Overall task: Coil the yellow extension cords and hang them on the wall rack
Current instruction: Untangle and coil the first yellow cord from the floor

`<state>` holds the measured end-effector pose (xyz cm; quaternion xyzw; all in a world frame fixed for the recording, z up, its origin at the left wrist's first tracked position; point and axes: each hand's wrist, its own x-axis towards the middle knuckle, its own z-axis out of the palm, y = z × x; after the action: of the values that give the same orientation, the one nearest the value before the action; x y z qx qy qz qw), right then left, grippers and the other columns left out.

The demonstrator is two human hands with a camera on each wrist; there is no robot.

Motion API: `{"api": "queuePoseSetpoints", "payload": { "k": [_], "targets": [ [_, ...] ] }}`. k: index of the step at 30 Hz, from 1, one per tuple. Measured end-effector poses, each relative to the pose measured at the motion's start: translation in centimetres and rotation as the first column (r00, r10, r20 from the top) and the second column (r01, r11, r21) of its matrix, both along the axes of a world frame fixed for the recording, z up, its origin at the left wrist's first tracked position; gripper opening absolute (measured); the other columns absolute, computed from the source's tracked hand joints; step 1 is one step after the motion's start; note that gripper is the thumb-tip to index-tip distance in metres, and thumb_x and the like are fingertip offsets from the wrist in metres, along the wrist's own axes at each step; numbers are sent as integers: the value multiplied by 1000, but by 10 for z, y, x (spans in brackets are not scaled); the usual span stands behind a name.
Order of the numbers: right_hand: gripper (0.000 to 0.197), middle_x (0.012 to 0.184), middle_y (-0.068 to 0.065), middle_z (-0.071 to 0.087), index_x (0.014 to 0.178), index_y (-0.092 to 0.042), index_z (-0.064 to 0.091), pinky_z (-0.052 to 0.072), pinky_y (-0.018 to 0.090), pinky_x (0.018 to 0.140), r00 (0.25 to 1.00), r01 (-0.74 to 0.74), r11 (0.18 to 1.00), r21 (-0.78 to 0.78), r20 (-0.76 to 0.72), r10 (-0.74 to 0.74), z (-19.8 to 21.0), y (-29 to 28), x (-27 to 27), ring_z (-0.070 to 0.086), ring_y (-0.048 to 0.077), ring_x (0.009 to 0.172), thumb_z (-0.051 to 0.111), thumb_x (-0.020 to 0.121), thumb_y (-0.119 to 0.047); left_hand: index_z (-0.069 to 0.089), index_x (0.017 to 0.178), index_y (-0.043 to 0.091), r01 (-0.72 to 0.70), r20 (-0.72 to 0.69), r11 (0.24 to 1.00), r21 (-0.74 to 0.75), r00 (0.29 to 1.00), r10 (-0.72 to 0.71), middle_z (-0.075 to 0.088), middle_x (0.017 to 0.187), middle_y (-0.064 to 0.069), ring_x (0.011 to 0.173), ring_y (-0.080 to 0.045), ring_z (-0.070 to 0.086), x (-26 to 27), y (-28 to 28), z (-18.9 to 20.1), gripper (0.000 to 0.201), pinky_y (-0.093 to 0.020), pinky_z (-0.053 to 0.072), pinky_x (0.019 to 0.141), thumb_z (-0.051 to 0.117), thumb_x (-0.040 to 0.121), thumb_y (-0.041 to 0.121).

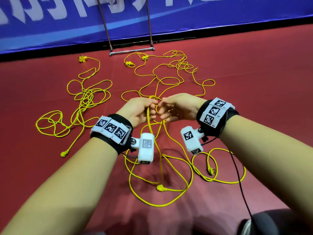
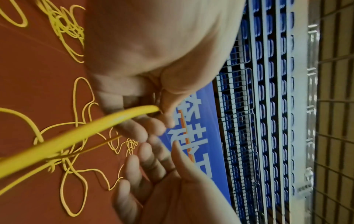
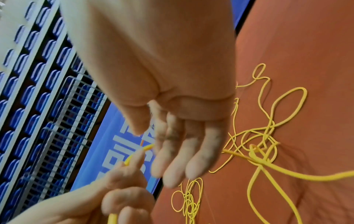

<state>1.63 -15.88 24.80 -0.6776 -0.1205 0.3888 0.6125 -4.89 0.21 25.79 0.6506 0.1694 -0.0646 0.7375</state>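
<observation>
Several yellow extension cords (image 1: 169,78) sprawl in tangles over the red floor. My left hand (image 1: 149,109) grips one yellow cord (image 1: 149,122) in curled fingers at mid-frame; that cord hangs down in loops to a plug (image 1: 161,188) on the floor. The left wrist view shows the cord (image 2: 91,128) running out of the left hand (image 2: 159,118). My right hand (image 1: 163,111) is held just right of it, with fingers (image 3: 180,159) straight and relaxed around nothing. A metal rack frame (image 1: 132,51) leans on the blue wall banner behind the cords.
More plugs (image 1: 64,153) (image 1: 210,170) and socket ends (image 1: 82,58) (image 1: 145,57) lie on the floor. A black cable (image 1: 240,184) hangs from my right wrist camera. A blue banner (image 1: 203,17) bounds the far side. Bare red floor (image 1: 262,82) lies to the right.
</observation>
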Motion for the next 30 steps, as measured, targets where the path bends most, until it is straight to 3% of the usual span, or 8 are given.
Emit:
{"api": "queuePoseSetpoints", "payload": {
  "k": [6, 9, 12, 14, 18, 20, 25, 30],
  "targets": [
    [52, 74, 3, 70, 89, -14, 56, 50, 33, 73, 946, 187, 976, 113, -287, -148, 2, -9, 9, 68, 23, 78, 28, 101, -55, 64, 105, 8, 306, 177, 927, 215, 922, -345, 53, 65, 5, 48, -7, 41, -4, -14, 14, 21, -20, 37, 47, 44, 104, 12],
    [39, 63, -2, 68, 88, -12, 56, 52, 24, 58, 912, 326, 933, 150, -310, -268, 11, -9, 12, 69, 17, 58, 36, 104, -42, 66, 111, 6, 385, 167, 874, 296, 880, -444, 56, 68, 5, 52, -9, 42, -6, -13, 14, 21, -21, 37, 48, 47, 102, 11],
    [18, 60, -2, 65, 107, -12, 55, 49, 18, 45, 903, 415, 882, 222, -220, -369, 22, -6, 12, 66, 11, 50, 39, 105, -19, 68, 110, 7, 474, 41, 821, 318, 859, -511, 63, 73, 0, 57, -12, 53, -9, -11, 10, 20, -25, 45, 59, 50, 100, 10],
    [23, 58, -3, 57, 123, -14, 53, 47, 17, 46, 924, 382, 883, 272, -82, -374, 27, -4, 11, 59, 11, 45, 41, 104, -12, 68, 105, 10, 498, -68, 816, 293, 862, -502, 70, 81, -4, 67, -15, 62, -12, -11, 8, 20, -29, 50, 69, 51, 99, 6],
    [34, 61, -1, 45, 132, -18, 54, 37, 22, 50, 966, 125, 959, 255, 189, -177, 29, 2, 7, 44, 13, 48, 40, 103, -6, 64, 110, 12, 216, -78, 947, 239, 976, -203, 72, 93, -5, 80, -18, 63, -4, -4, 2, 18, -31, 49, 72, 50, 99, 13],
    [35, 61, 0, 45, 130, -19, 56, 38, 23, 52, 949, 15, 984, 178, 307, -70, 25, 4, 2, 43, 13, 49, 40, 103, -4, 62, 109, 14, 44, -51, 996, 79, 998, -40, 70, 93, -4, 84, -19, 64, 1, 3, 5, 23, -34, 49, 78, 45, 102, 27],
    [28, 66, 4, 53, 122, -6, 60, 42, 24, 53, 848, -247, 961, -125, 452, 277, 12, 10, -9, 49, 16, 55, 46, 100, 2, 55, 110, 5, -80, -84, 935, -345, 995, 54, 72, 89, -10, 73, -23, 69, 5, 20, 17, 50, -35, 52, 74, 33, 102, 48],
    [29, 77, 5, 69, 119, -7, 64, 51, 30, 64, 772, -391, 875, -285, 416, 480, 2, 13, -17, 65, 17, 65, 57, 94, 4, 57, 90, 7, -171, -136, 936, -307, 982, 134, 51, 66, 1, 58, -14, 50, 1, 14, 8, 32, -32, 49, 59, 37, 106, 27]
  ]
}}
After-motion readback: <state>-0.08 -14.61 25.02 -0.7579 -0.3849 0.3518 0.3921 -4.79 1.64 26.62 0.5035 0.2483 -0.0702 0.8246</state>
